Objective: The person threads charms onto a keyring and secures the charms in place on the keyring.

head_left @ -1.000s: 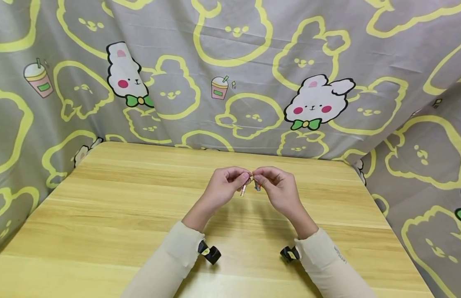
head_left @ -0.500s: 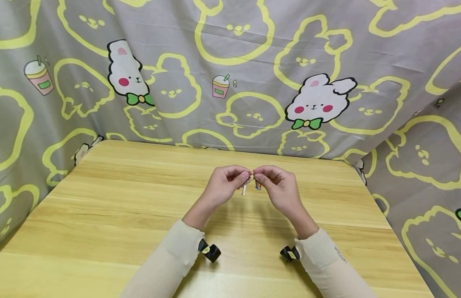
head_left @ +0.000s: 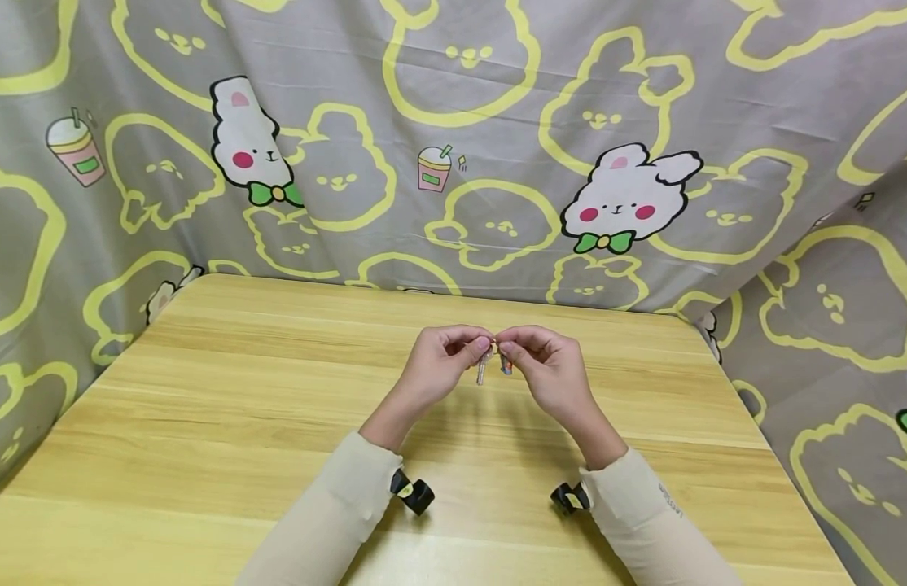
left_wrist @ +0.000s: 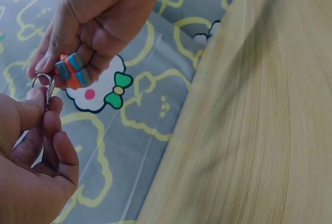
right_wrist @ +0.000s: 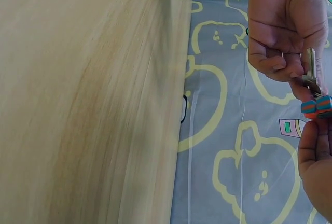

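Note:
In the head view my left hand [head_left: 440, 365] and right hand [head_left: 552, 366] meet fingertip to fingertip above the table. A silver key [head_left: 480, 373] points down from the left hand, whose thumb and finger pinch it near its head. The right hand's thumb and finger pinch a metal key ring [left_wrist: 43, 79], which spans the small gap between the hands in the left wrist view. An orange, blue and grey keychain charm [left_wrist: 73, 71] lies against the right hand's fingers. In the right wrist view the key [right_wrist: 311, 68] stands beside the charm [right_wrist: 316, 107]. Fingertips partly hide the ring.
A wood-grain table [head_left: 278, 423] spreads beneath both hands. Behind and beside it hangs a grey curtain [head_left: 490, 89] with yellow outlines and white rabbits. Black wrist cameras sit at the left cuff [head_left: 413, 492] and right cuff [head_left: 569, 499].
The hands keep nearly the same place and grip. The hanging key and charm have shifted very slightly in tilt.

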Tool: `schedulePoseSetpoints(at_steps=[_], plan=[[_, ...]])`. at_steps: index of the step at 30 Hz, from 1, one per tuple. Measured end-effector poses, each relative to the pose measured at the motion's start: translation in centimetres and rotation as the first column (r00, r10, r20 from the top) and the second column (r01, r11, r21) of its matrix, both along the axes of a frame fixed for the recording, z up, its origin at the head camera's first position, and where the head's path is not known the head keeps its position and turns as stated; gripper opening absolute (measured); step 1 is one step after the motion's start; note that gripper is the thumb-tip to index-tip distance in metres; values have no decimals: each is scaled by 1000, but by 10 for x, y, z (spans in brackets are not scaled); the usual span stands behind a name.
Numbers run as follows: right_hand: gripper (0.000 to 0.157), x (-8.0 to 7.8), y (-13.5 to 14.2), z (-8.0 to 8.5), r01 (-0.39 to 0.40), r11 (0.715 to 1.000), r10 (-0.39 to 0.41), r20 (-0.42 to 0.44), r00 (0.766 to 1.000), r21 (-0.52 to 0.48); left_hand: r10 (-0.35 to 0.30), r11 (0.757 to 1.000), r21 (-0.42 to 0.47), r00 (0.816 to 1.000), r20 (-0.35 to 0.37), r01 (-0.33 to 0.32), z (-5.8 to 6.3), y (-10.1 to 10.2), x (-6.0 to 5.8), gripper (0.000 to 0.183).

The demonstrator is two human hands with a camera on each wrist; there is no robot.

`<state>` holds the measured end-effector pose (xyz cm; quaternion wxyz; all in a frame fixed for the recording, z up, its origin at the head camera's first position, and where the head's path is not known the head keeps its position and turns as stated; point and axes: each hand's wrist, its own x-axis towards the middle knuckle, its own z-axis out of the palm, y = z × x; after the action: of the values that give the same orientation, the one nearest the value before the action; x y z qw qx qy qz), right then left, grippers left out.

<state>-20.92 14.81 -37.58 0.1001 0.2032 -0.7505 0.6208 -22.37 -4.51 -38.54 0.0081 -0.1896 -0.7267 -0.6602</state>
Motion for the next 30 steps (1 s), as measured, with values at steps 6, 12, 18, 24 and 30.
schedulePoseSetpoints(at_steps=[6, 12, 18, 24, 30], plan=[[11, 0, -1, 1, 7, 1000, -7, 7, 1000, 6, 15, 1000, 0, 1000, 5, -15, 2, 0, 0, 21], [12, 0, 0, 0, 13, 1000, -13, 10, 1000, 18, 31, 999, 4, 999, 6, -31, 3, 0, 0, 21], [12, 1, 0, -1, 14, 1000, -14, 10, 1000, 21, 29, 1000, -1, 1000, -3, -29, 4, -1, 0, 21], [12, 1, 0, -1, 13, 1000, -13, 19, 1000, 13, 21, 1000, 9, 1000, -23, -21, 2, -3, -1, 21], [13, 0, 0, -1, 13, 1000, -14, 16, 1000, 14, 17, 1000, 4, 999, -31, -17, 2, -4, -1, 21]])
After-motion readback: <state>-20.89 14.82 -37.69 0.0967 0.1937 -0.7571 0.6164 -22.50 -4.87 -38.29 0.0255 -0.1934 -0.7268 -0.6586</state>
